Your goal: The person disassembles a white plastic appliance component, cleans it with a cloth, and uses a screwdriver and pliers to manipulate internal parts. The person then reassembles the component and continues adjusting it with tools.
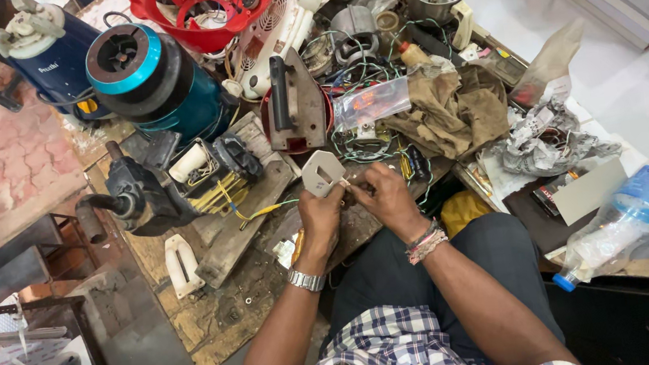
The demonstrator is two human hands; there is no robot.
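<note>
Your left hand (321, 218) is closed around the lower edge of a small grey iron soleplate (322, 173), holding it tilted at the middle of the desk (218, 319). Your right hand (379, 194), just at its 3 o'clock, is pinched narrow on something at the plate's edge; your fingers hide it, so you cannot tell what it is. Beneath both hands a tangle of green wires (362, 149) runs under a crumpled brown rag (452, 113) at 2 o'clock. At 12 o'clock an upturned old iron (294, 104) stands. The clear plastic bottle (634, 215) at 4 o'clock is partly cut off by the frame.
</note>
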